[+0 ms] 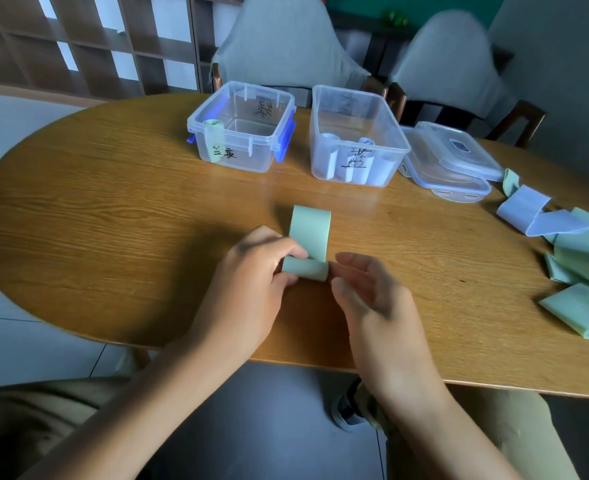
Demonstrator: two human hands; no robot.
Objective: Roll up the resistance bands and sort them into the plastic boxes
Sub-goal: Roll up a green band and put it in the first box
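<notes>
Item: green resistance band (308, 242), near front edge of wooden table (113, 202), part-rolled, tail lying toward boxes. Left hand (251, 271) pinching roll end; right hand (365, 292) fingers loosely spread, fingertips touching other end. Advice: keeping edges aligned, rolling tight. Destination judged: green-roll box (241, 128), far edge

Grained wooden table (113, 209) with a soft sheen; clear glossy plastic boxes (241, 126) upper centre; smooth, matt rubbery green band (308, 237) at centre.
</notes>
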